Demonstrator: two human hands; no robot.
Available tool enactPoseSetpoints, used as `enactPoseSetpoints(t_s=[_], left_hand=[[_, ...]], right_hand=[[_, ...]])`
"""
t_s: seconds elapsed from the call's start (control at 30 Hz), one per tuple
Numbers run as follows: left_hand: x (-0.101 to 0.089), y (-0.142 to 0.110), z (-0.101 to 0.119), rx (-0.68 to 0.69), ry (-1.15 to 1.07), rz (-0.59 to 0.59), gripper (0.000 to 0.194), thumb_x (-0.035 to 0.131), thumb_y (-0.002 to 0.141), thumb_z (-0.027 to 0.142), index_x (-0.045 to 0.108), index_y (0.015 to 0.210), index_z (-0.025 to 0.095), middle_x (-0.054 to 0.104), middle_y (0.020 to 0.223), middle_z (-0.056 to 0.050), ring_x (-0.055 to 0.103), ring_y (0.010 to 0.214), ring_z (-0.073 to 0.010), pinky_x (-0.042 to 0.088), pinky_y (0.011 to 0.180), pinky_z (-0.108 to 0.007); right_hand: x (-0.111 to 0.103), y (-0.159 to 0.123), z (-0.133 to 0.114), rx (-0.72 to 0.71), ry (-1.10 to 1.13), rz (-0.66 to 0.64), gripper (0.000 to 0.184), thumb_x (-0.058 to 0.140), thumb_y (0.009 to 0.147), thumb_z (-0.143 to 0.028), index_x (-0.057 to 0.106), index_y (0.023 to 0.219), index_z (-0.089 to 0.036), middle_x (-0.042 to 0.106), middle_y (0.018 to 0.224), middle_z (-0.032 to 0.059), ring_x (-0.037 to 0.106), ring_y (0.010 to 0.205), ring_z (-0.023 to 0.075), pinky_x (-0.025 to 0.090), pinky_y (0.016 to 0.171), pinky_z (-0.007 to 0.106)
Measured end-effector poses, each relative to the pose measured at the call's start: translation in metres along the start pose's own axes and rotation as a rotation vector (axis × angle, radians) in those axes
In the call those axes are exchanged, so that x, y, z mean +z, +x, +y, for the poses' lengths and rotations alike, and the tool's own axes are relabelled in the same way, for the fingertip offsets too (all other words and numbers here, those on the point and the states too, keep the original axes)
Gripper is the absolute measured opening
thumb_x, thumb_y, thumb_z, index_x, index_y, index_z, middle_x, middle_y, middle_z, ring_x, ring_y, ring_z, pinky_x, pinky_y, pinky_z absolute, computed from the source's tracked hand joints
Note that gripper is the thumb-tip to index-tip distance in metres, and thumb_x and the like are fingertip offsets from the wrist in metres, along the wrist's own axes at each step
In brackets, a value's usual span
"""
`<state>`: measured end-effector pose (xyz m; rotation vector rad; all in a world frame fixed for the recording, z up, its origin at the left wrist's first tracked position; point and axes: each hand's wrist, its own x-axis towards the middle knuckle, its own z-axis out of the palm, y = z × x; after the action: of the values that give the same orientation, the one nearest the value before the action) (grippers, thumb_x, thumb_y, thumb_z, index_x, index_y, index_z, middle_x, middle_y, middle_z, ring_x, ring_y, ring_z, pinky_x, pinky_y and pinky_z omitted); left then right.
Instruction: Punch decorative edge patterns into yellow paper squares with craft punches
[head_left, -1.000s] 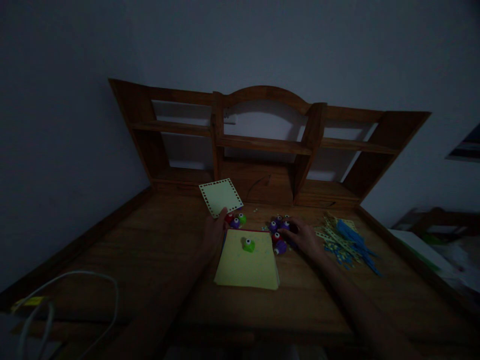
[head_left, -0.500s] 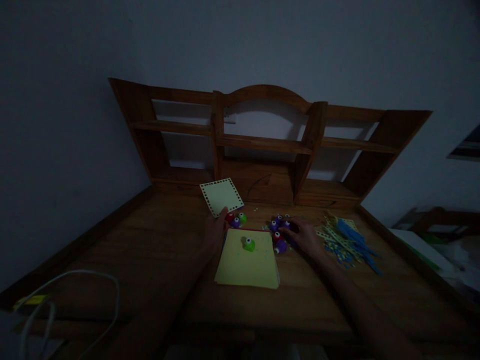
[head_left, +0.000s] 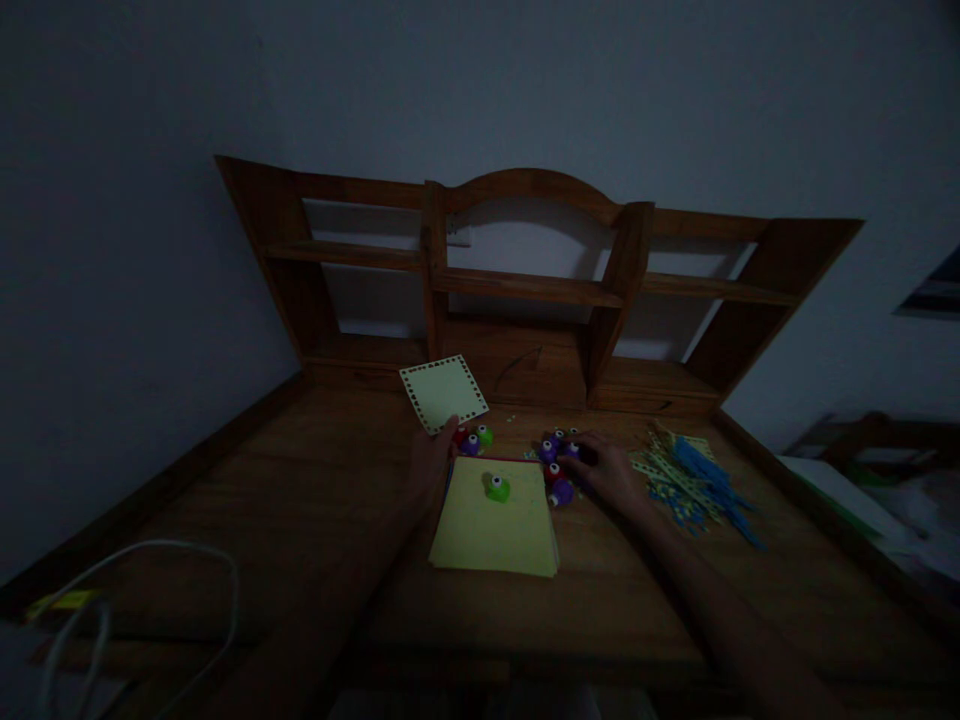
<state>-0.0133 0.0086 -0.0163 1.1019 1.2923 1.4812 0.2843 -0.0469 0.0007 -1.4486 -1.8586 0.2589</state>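
Note:
A stack of pale yellow paper [head_left: 491,535] lies before me, with a green craft punch [head_left: 497,489] on it. At its far left corner my left hand [head_left: 433,462] has its fingers curled around the side of a red craft punch [head_left: 462,437]. Beside that are a purple punch [head_left: 470,445] and a green one [head_left: 484,436]. My right hand [head_left: 609,472] pinches a purple craft punch [head_left: 572,451] in a cluster right of the stack. That cluster also has a red punch [head_left: 553,474] and several purple ones. Dim light hides the exact finger contact.
Behind my left hand lies a yellow sheet with a punched border [head_left: 444,392]. On the right is a pile of blue shreds [head_left: 709,475] and punched paper strips [head_left: 679,478]. A wooden shelf [head_left: 525,290] backs the desk. A white cable [head_left: 234,590] loops at the left front.
Very little differs. My right fingers have shifted very slightly at the purple punch; my left hand and the paper stay in place.

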Motion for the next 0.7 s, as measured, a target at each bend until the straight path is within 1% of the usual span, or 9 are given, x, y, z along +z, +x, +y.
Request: enactPoseSetpoints(t_s=[0.17,0.27,0.37,0.5,0.7], left_hand=[[0.002,-0.005,0.007,0.010,0.002,-0.024,0.029,0.071,0.071,0.042,0.070,0.074,0.012,0.069,0.063,-0.007,0.063,0.060,-0.0190,0.045,0.052,-0.026],[0.002,-0.006,0.011,-0.002,-0.007,-0.016,0.029,0.074,0.068,0.039,0.071,0.079,0.012,0.073,0.075,-0.009,0.066,0.067,-0.0204,0.047,0.056,-0.027],[0.002,-0.008,0.015,0.024,0.002,-0.038,0.030,0.075,0.067,0.036,0.071,0.084,0.012,0.074,0.084,-0.010,0.067,0.074,-0.0219,0.049,0.061,-0.028],[0.002,-0.010,0.018,0.021,0.040,-0.037,0.029,0.076,0.066,0.035,0.071,0.083,0.012,0.074,0.084,-0.010,0.067,0.075,-0.0227,0.050,0.062,-0.029],[0.002,-0.009,0.016,0.007,0.019,-0.041,0.031,0.075,0.066,0.037,0.072,0.084,0.011,0.073,0.081,-0.011,0.066,0.072,-0.0230,0.050,0.059,-0.029]], right_hand=[[-0.001,0.001,0.001,-0.008,-0.015,-0.004,0.027,0.065,0.080,-0.035,0.071,0.104,-0.024,0.068,0.104,0.0063,0.063,0.093,0.0230,0.048,0.083,0.035],[0.000,0.001,0.002,-0.022,-0.027,-0.008,0.027,0.064,0.081,-0.035,0.070,0.105,-0.024,0.068,0.103,0.0066,0.063,0.091,0.0226,0.048,0.081,0.034],[0.001,0.000,0.003,-0.024,-0.030,0.000,0.027,0.064,0.081,-0.036,0.070,0.105,-0.024,0.067,0.103,0.0066,0.063,0.092,0.0228,0.048,0.082,0.034],[0.002,0.000,0.006,-0.023,-0.023,0.003,0.028,0.065,0.081,-0.036,0.070,0.106,-0.024,0.067,0.104,0.0061,0.063,0.093,0.0225,0.048,0.082,0.034],[0.001,0.001,0.006,-0.046,-0.020,-0.016,0.025,0.065,0.082,-0.034,0.072,0.103,-0.023,0.067,0.104,0.0067,0.063,0.091,0.0218,0.048,0.082,0.033]])
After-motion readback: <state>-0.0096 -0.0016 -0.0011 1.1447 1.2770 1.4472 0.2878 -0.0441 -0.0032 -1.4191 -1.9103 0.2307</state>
